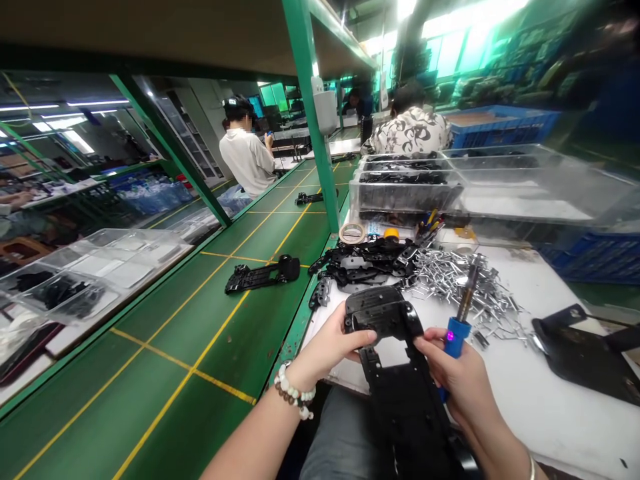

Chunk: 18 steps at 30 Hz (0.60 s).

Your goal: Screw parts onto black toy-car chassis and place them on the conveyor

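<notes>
A black plastic chassis [400,393], like the base of a toy car, is tilted over my lap with a rectangular hole near its far end. My left hand [333,347] is closed on its far left edge, thumb on top. In my right hand [465,377] is a blue electric screwdriver [456,337], its bit pointing up and a small purple light glowing on it. Thumb and fingertips of that same hand also touch the chassis's right edge. Beyond the chassis lie a heap of black plastic parts [370,260] and a pile of bent silver metal pieces [450,277].
To the left runs a green conveyor belt [165,393] carrying black chassis [263,273]. A green post [320,133] rises at the table's edge. Clear bins [405,193], a tape roll [352,233] and a black plate [590,353] are on the white table [565,420]. Co-workers sit farther off.
</notes>
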Each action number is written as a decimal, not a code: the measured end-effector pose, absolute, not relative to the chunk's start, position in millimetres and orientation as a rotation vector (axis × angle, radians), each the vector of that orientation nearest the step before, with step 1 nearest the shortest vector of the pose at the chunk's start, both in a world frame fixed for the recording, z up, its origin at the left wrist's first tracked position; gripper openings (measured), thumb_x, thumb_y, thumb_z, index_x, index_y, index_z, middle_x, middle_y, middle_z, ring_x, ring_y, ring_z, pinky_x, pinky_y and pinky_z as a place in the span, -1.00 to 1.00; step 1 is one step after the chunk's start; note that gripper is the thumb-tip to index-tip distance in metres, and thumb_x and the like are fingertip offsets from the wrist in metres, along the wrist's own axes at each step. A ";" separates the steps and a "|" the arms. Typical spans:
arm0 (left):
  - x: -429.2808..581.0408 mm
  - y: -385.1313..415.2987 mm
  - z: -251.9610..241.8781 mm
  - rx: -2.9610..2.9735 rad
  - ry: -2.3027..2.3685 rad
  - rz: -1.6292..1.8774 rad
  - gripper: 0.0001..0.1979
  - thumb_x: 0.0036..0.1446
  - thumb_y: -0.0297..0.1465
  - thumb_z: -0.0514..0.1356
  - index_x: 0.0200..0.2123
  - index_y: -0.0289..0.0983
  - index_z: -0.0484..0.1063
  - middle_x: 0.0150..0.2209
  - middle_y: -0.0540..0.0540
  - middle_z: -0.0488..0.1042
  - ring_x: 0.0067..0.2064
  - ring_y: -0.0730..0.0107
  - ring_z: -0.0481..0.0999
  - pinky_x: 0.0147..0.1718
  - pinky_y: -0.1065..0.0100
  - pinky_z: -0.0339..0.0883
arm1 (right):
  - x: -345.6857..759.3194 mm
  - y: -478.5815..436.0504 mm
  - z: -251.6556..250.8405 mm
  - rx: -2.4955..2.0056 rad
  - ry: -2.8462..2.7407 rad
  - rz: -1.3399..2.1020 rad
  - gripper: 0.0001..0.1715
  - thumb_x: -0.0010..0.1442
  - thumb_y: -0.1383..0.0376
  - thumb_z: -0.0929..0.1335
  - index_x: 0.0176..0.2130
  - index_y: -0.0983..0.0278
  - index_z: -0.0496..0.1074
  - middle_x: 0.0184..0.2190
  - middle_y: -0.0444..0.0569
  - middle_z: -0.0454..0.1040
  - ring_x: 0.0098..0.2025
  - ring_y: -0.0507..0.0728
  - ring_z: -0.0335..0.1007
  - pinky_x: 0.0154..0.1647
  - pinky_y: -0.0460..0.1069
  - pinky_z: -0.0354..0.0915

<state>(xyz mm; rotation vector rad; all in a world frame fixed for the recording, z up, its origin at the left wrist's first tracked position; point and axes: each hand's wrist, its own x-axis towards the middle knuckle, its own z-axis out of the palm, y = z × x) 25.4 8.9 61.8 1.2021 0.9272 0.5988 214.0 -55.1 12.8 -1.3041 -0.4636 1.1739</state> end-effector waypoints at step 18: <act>38.1 10.8 62.9 1.230 0.947 0.605 -0.53 0.02 -0.35 0.23 -0.01 -0.17 0.17 -0.19 -0.08 0.37 -0.27 0.30 0.48 -0.56 0.46 0.36 | 222.0 -51.3 9.9 -1.316 -0.500 1.190 -0.55 -0.16 0.14 0.53 -0.35 0.29 0.35 -0.77 -0.35 0.08 -0.74 -0.13 -0.11 -0.75 -0.19 -0.08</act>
